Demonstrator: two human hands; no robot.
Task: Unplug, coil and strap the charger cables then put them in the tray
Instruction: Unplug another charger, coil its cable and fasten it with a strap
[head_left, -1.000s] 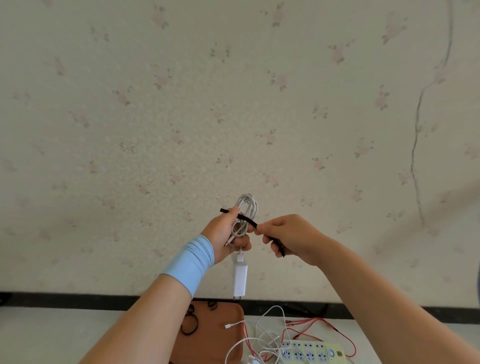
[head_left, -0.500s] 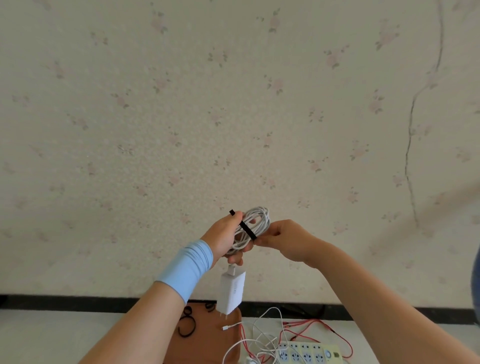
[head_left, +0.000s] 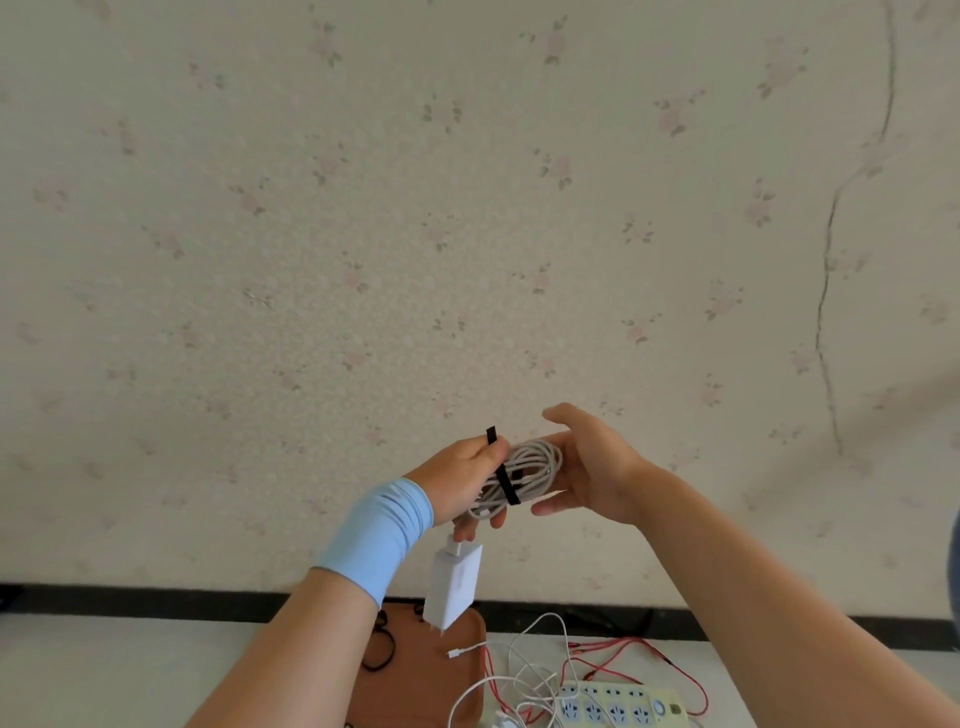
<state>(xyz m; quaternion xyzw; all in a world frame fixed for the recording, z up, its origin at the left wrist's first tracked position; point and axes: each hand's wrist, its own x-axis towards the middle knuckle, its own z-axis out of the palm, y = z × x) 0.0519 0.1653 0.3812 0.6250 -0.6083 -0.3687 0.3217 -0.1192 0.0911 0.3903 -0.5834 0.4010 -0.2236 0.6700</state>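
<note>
My left hand (head_left: 460, 480) grips a coiled white charger cable (head_left: 530, 470) up in front of the wall. A black strap (head_left: 503, 475) runs across the coil, its free end sticking up past my left thumb. The cable's white plug adapter (head_left: 453, 590) dangles below my left hand. My right hand (head_left: 587, 462) is spread beside the coil's right end, fingers straight; whether it touches the coil I cannot tell. Below lies the brown tray (head_left: 434, 670), partly hidden by my left forearm.
A white power strip (head_left: 621, 706) lies on the table at the bottom, with loose white cables (head_left: 524, 675) and red cables (head_left: 639, 657) tangled around it. Black strap loops (head_left: 382, 647) lie on the tray's left part. A black baseboard runs along the wall's foot.
My right hand has let go of the strap end and spread its fingers beside the coil. The strap now lies wrapped across the coil. The adapter swung left and lower.
</note>
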